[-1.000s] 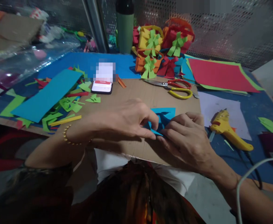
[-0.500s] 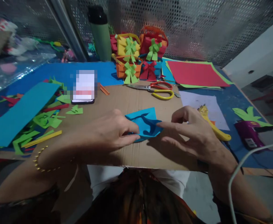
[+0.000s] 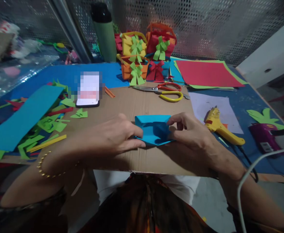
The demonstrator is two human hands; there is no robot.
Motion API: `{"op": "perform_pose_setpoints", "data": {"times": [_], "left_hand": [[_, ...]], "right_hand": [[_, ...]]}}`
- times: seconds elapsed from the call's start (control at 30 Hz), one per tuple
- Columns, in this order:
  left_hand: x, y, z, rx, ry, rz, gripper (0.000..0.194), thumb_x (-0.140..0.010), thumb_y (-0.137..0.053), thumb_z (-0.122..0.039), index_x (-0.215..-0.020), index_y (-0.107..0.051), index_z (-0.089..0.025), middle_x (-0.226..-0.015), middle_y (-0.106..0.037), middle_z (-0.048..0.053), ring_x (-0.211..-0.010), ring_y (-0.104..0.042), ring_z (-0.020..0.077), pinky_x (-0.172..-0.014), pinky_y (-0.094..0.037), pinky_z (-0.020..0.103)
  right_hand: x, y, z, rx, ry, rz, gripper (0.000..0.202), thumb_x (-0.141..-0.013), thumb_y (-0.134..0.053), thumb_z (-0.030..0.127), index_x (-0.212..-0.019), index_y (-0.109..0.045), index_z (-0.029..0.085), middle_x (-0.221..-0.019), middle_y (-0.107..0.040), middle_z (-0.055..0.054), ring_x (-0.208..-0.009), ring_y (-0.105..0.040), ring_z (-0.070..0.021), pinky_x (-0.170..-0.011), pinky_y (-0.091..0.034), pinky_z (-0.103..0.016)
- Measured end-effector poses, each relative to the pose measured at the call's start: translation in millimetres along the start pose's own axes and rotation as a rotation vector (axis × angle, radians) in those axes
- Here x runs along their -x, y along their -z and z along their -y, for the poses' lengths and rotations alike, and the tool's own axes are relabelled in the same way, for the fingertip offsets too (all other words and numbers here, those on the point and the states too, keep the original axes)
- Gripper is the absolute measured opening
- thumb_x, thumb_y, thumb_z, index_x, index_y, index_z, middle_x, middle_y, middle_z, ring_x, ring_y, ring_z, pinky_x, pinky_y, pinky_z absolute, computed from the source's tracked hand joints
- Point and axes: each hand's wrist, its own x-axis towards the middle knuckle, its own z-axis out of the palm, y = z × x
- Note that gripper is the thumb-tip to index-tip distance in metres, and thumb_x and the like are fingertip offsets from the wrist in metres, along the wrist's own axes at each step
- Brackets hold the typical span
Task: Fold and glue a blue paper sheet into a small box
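Observation:
A small folded blue paper box stands on the brown cardboard in front of me, its top open and its walls raised. My left hand pinches the box's left end between thumb and fingers. At the opposite end my right hand grips the right wall, thumb low and fingers curled over the upper edge. Beyond the box lie scissors with one red and one yellow handle loop. A yellow glue gun rests on white paper to the right of my right hand.
Finished paper baskets with bows sit at the back beside a green bottle. Coloured sheets are stacked at back right. A phone, a blue strip and green scraps lie left. A white cable crosses the right side.
My right hand has closed in from a light touch on the box's right corner to a grip on its right wall. The box has opened into a squarer shape. My left hand keeps its hold.

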Motion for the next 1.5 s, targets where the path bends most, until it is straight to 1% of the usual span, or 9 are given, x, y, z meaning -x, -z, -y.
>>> {"op": "perform_pose_setpoints", "data": {"times": [0.17,0.4,0.63,0.87,0.93,1.0,1.07,1.27,1.5], "left_hand": [[-4.1,1.5,-2.8,0.008,0.091,0.006,0.034,-0.099,-0.054,-0.035,-0.072,-0.070,-0.021,-0.051,-0.046,-0.004,-0.047,-0.035,0.0101,-0.057,-0.024,0.029],[-10.6,2.5,-7.2,0.219,0.329,0.062,0.039,-0.098,-0.050,-0.039,-0.065,-0.056,-0.019,-0.052,-0.056,-0.003,-0.047,-0.051,0.0111,-0.055,-0.031,0.027],[-12.0,-1.6,-3.6,0.162,0.276,-0.084,0.034,-0.093,-0.053,-0.042,-0.068,-0.058,-0.019,-0.059,-0.054,-0.003,-0.055,-0.047,0.0115,-0.059,-0.029,0.027],[-9.4,0.2,-4.6,0.214,0.264,-0.043,0.034,-0.089,-0.055,-0.041,-0.064,-0.058,-0.018,-0.057,-0.044,-0.005,-0.055,-0.040,0.0103,-0.058,-0.026,0.027],[-5.1,3.4,-1.2,0.236,0.244,-0.047,0.030,-0.090,-0.056,-0.042,-0.074,-0.066,-0.019,-0.060,-0.049,-0.004,-0.057,-0.044,0.0111,-0.058,-0.029,0.027],[1.0,8.1,4.6,0.286,0.243,-0.082,0.027,-0.090,-0.060,-0.045,-0.101,-0.071,-0.023,-0.070,-0.061,-0.004,-0.064,-0.054,0.0135,-0.061,-0.036,0.026],[6.8,12.8,10.6,0.302,0.276,-0.118,0.042,-0.086,-0.067,-0.049,-0.121,-0.066,-0.025,-0.084,-0.069,-0.002,-0.073,-0.061,0.0158,-0.063,-0.041,0.026],[5.6,13.4,9.4,0.132,0.352,0.001,0.034,-0.085,-0.069,-0.055,-0.085,-0.069,-0.021,-0.068,-0.062,-0.004,-0.062,-0.055,0.0130,-0.056,-0.034,0.026],[-1.3,7.7,-7.3,0.177,0.287,-0.067,0.027,-0.089,-0.057,-0.041,-0.086,-0.071,-0.018,-0.073,-0.064,-0.002,-0.064,-0.053,0.0122,-0.059,-0.035,0.025]], "right_hand": [[2.4,-4.9,-5.9,0.000,0.064,-0.093,0.018,-0.101,-0.056,0.025,-0.088,-0.067,0.020,-0.108,-0.063,-0.012,-0.092,-0.059,-0.0231,-0.075,-0.048,-0.039],[3.7,-3.1,-3.9,-0.103,0.058,-0.053,0.020,-0.105,-0.051,0.030,-0.092,-0.060,0.018,-0.107,-0.060,-0.011,-0.094,-0.059,-0.0214,-0.078,-0.049,-0.037],[1.0,-9.3,-6.8,-0.092,0.065,-0.117,0.020,-0.105,-0.053,0.026,-0.086,-0.057,0.020,-0.088,-0.058,-0.005,-0.081,-0.055,-0.0182,-0.071,-0.044,-0.032],[-0.1,-11.2,-8.2,-0.063,0.097,-0.171,0.013,-0.104,-0.055,0.025,-0.094,-0.061,0.019,-0.085,-0.061,-0.005,-0.075,-0.055,-0.0170,-0.066,-0.041,-0.030],[-0.3,-11.0,-7.8,-0.074,0.105,-0.187,0.013,-0.104,-0.055,0.024,-0.094,-0.062,0.018,-0.085,-0.062,-0.005,-0.074,-0.055,-0.0163,-0.064,-0.040,-0.029],[-0.3,-10.9,-7.6,-0.088,0.116,-0.195,0.014,-0.104,-0.055,0.023,-0.093,-0.062,0.018,-0.085,-0.061,-0.005,-0.074,-0.056,-0.0161,-0.065,-0.041,-0.029],[-0.1,-11.4,-7.5,-0.097,0.123,-0.190,0.016,-0.104,-0.054,0.024,-0.092,-0.061,0.017,-0.083,-0.059,-0.004,-0.073,-0.055,-0.0158,-0.065,-0.042,-0.028],[1.3,-13.4,-5.7,-0.125,0.098,-0.173,0.016,-0.106,-0.052,0.025,-0.093,-0.059,0.019,-0.082,-0.058,-0.001,-0.070,-0.055,-0.0132,-0.060,-0.039,-0.027],[0.0,-11.7,-1.1,-0.154,0.061,-0.164,0.014,-0.106,-0.050,0.024,-0.100,-0.061,0.020,-0.088,-0.065,-0.004,-0.072,-0.062,-0.0141,-0.062,-0.045,-0.027]]}}
